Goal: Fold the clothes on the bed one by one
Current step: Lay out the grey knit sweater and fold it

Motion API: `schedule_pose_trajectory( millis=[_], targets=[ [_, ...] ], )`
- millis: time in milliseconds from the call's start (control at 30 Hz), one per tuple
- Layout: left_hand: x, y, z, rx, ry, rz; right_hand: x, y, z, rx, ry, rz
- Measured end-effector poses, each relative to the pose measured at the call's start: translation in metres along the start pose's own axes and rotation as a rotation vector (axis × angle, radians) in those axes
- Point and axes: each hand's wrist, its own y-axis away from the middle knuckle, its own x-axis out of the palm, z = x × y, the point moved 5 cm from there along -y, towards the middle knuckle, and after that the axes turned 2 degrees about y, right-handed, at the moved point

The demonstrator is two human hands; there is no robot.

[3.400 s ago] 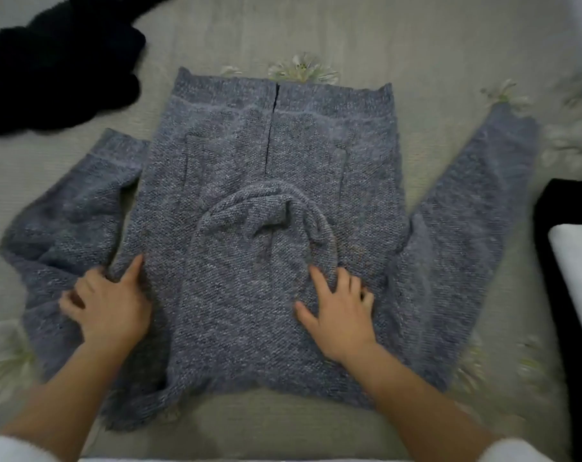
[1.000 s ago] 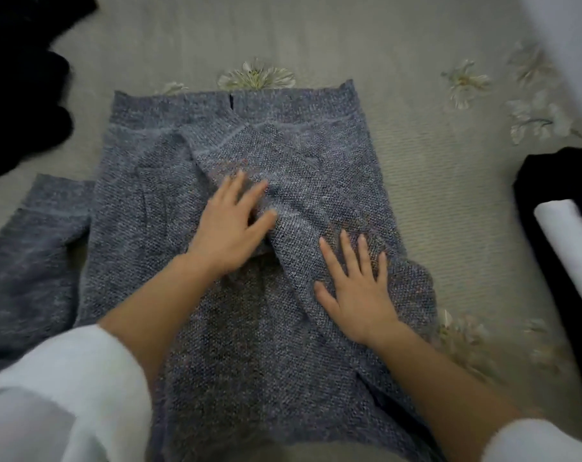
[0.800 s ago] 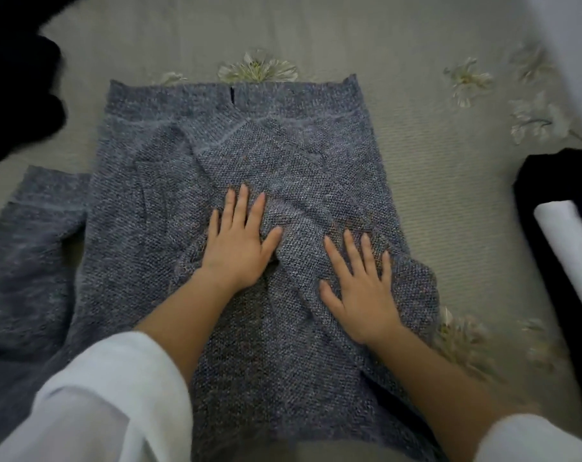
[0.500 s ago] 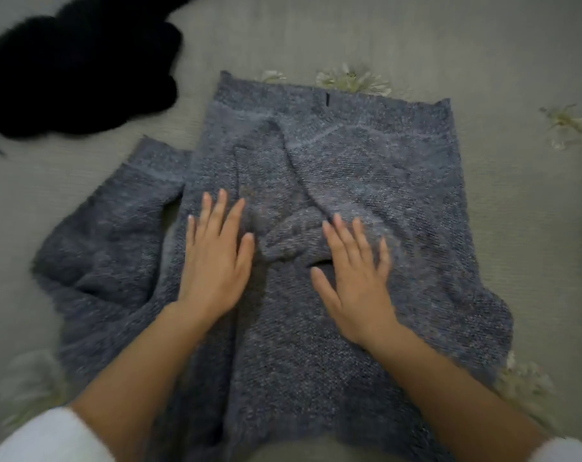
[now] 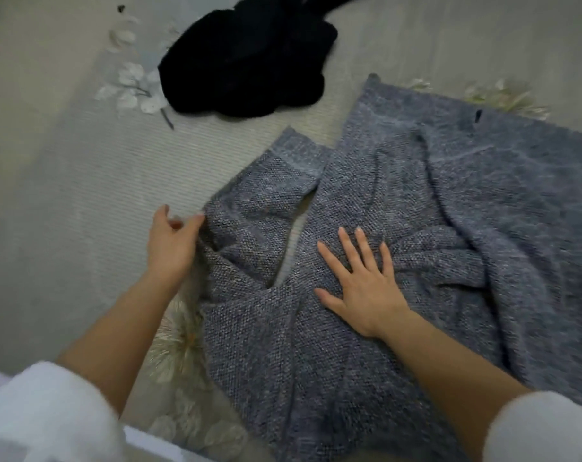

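Note:
A grey-blue knitted sweater (image 5: 503,208) lies flat on the bed, its hem at the far side. One sleeve is folded across its body. The other sleeve (image 5: 266,198) sticks out to the left, cuff pointing away. My left hand (image 5: 171,241) is at this sleeve's outer edge, thumb and fingers curled around the knit, pinching it. My right hand (image 5: 363,278) lies flat, fingers spread, pressing on the sweater's body just right of the gap between sleeve and body.
A crumpled black garment (image 5: 249,58) lies on the far side, above the sleeve. The bedspread (image 5: 82,195) is pale grey-green with white flower prints. The bed's near edge runs along the bottom left.
My left hand slid off the sweater's body to the left sleeve's outer edge and closed on it. My right hand stayed flat on the body. The view swung left.

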Motion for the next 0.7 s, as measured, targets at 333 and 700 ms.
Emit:
schedule_pose_trajectory(
  millis=[333, 700],
  targets=[
    [0.019, 0.048, -0.091, 0.624, 0.081, 0.149, -0.041, -0.001, -0.014, 0.119, -0.686, -0.188],
    [0.057, 0.077, -0.037, 0.478, -0.157, 0.433, -0.101, -0.044, -0.009, 0.397, -0.986, -0.267]
  ],
)
